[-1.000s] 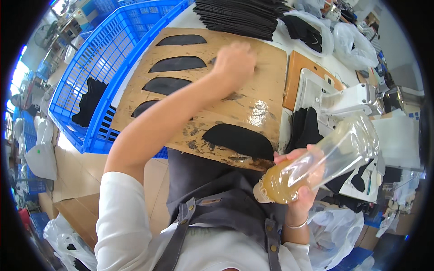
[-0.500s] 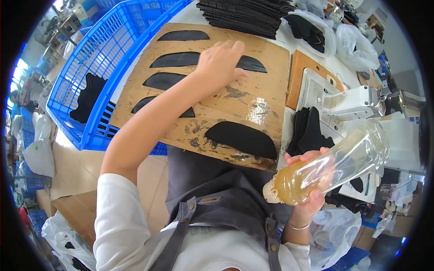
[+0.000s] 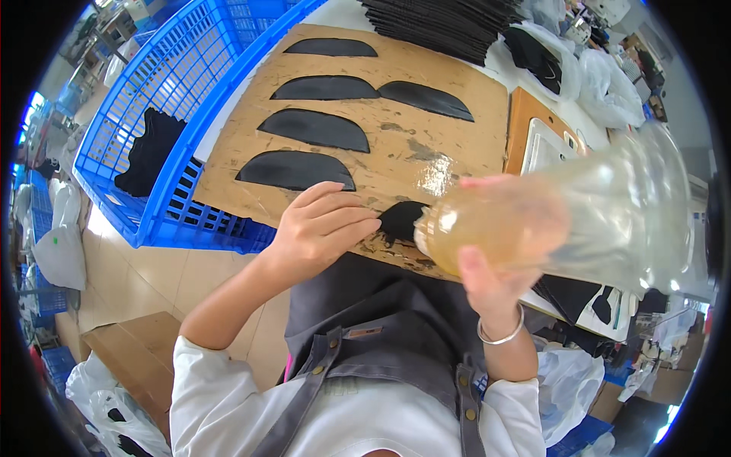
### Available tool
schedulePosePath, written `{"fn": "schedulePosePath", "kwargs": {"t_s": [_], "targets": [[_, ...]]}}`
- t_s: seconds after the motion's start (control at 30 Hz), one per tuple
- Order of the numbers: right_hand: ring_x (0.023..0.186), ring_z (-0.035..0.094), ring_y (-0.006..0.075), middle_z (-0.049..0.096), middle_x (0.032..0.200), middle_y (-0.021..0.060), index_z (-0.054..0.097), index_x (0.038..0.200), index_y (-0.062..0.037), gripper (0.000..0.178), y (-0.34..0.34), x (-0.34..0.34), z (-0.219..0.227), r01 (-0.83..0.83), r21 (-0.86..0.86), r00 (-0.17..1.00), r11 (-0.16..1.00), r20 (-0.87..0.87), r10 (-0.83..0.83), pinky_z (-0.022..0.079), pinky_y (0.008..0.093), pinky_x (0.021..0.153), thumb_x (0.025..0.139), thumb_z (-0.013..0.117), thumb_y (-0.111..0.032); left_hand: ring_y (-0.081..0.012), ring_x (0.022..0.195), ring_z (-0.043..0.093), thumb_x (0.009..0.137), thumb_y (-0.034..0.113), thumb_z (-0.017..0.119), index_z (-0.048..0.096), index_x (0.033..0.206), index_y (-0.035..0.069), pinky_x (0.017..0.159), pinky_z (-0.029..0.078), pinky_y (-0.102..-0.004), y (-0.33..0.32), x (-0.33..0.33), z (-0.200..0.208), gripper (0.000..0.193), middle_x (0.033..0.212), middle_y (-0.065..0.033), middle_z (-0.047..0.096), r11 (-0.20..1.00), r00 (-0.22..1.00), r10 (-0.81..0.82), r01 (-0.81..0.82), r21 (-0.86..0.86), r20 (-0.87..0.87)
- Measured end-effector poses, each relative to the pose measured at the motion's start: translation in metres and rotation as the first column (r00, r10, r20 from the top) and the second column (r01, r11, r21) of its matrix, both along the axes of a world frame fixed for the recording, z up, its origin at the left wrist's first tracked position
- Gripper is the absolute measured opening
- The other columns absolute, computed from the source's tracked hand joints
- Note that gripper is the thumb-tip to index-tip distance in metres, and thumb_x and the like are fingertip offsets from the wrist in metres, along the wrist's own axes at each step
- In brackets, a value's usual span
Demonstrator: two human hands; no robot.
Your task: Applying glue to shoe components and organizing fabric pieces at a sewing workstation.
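Left hand [image 3: 316,228], fingers together, grip unclear, lay at the near black, curved, fabric-like piece [image 3: 402,218], best kept flat; right hand [image 3: 499,286] clamped the clear plastic bottle of yellowish liquid [image 3: 601,221].

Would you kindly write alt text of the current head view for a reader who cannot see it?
A person's right hand grips a clear bottle of yellowish liquid, which partly hides a black piece on a brown board; the left hand is beside that piece. Five more curved black pieces lie farther off.
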State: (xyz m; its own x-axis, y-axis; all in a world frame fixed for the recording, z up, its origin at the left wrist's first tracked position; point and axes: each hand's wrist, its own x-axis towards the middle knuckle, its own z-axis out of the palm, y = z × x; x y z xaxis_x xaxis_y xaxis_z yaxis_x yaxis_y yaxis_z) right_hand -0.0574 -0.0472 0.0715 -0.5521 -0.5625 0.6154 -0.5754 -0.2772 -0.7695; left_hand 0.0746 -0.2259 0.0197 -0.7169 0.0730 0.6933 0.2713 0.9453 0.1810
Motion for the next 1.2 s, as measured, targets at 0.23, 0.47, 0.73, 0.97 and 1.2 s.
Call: {"fn": "schedulePosePath", "kwargs": {"t_s": [0.23, 0.47, 0.73, 0.97, 1.2], "targets": [[0.105, 0.056, 0.0264, 0.049, 0.119, 0.0156, 0.028, 0.134, 0.0017, 0.079, -0.031, 0.004, 0.001, -0.113, 0.209, 0.903, 0.971, -0.386, 0.188, 0.047, 0.0368, 0.089, 0.070, 0.073, -0.008, -0.0206, 0.087, 0.062, 0.064, 0.006, 0.070, 0.067, 0.081, 0.006, 0.083, 0.049, -0.0372, 0.000, 0.002, -0.001, 0.018, 0.090, -0.0046, 0.065, 0.999, 0.993, -0.030, 0.034, 0.029, -0.110], [0.107, 0.055, 0.0233, 0.049, 0.121, 0.0140, 0.031, 0.133, 0.0036, 0.076, -0.016, -0.012, -0.010, -0.087, 0.223, 0.884, 0.971, -0.433, 0.178, 0.047, 0.0350, 0.092, 0.069, 0.073, 0.000, -0.0199, 0.088, 0.061, 0.063, 0.006, 0.071, 0.067, 0.083, 0.006, 0.083, 0.048, -0.0372, -0.001, 0.001, 0.002, 0.020, 0.092, -0.0041, 0.064, 1.000, 0.995, -0.005, 0.004, -0.014, -0.097], [0.112, 0.056, 0.0297, 0.052, 0.123, 0.0175, 0.034, 0.134, 0.0020, 0.072, 0.054, -0.019, -0.011, 0.191, 0.317, 0.971, 0.929, -0.200, -0.132, 0.046, 0.0412, 0.097, 0.072, 0.068, 0.004, -0.0199, 0.088, 0.061, 0.066, 0.007, 0.071, 0.066, 0.088, 0.006, 0.086, 0.047, -0.0379, -0.001, 0.000, -0.008, 0.023, 0.093, -0.0039, 0.064, 1.000, 0.998, -0.017, 0.017, 0.004, -0.060], [0.108, 0.058, 0.0332, 0.052, 0.122, 0.0219, 0.032, 0.135, 0.0029, 0.070, 0.085, -0.013, 0.015, 0.335, 0.138, 0.937, 0.932, -0.157, -0.313, 0.046, 0.0436, 0.095, 0.077, 0.068, -0.012, -0.0209, 0.090, 0.061, 0.068, 0.006, 0.071, 0.066, 0.088, 0.005, 0.090, 0.047, -0.0415, -0.005, 0.003, -0.003, 0.020, 0.096, -0.0051, 0.064, 0.994, 0.996, -0.088, 0.090, 0.057, -0.030], [0.110, 0.054, 0.0266, 0.051, 0.120, 0.0156, 0.040, 0.129, -0.0008, 0.065, -0.009, 0.002, -0.004, -0.035, 0.217, 0.990, 0.976, -0.128, 0.064, 0.044, 0.0366, 0.095, 0.074, 0.072, -0.013, -0.0230, 0.093, 0.062, 0.069, 0.006, 0.071, 0.068, 0.089, 0.004, 0.093, 0.046, -0.0430, -0.005, 0.003, -0.005, 0.020, 0.097, -0.0067, 0.066, 0.993, 0.995, -0.101, 0.102, 0.057, -0.023]]}}
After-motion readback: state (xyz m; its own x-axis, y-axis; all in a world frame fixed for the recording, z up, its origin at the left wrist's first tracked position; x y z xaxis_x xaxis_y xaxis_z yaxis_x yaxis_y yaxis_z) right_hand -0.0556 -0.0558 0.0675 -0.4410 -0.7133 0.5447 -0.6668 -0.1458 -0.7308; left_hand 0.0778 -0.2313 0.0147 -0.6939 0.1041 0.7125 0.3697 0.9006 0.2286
